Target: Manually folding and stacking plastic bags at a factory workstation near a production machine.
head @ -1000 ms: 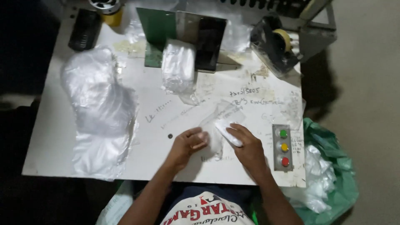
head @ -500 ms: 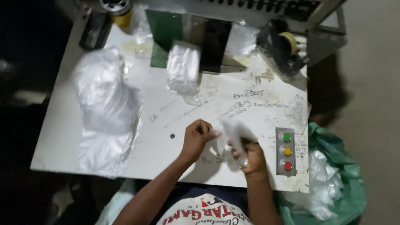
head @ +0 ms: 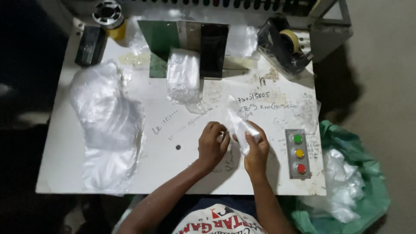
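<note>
Over the near middle of a white table (head: 65, 143), my right hand (head: 256, 149) grips a small clear plastic bag (head: 236, 119) that sticks up and away from me. A small white item shows inside it at my fingers. My left hand (head: 212, 143) is beside it, fingers curled at the bag's lower edge; whether it pinches the bag I cannot tell for sure. Both forearms come up from the bottom edge.
A heap of clear plastic bags (head: 106, 125) lies at the left. A wrapped bundle (head: 183, 76) leans on a green and black stand (head: 190, 43). A tape dispenser (head: 284, 45) is far right, a three-button box (head: 297, 153) near right, a green bag of plastic scraps (head: 351, 182) beside the table.
My right hand has lifted the small bag off the table and turned it upright. My left hand stayed close by it. The camera view shifted slightly.
</note>
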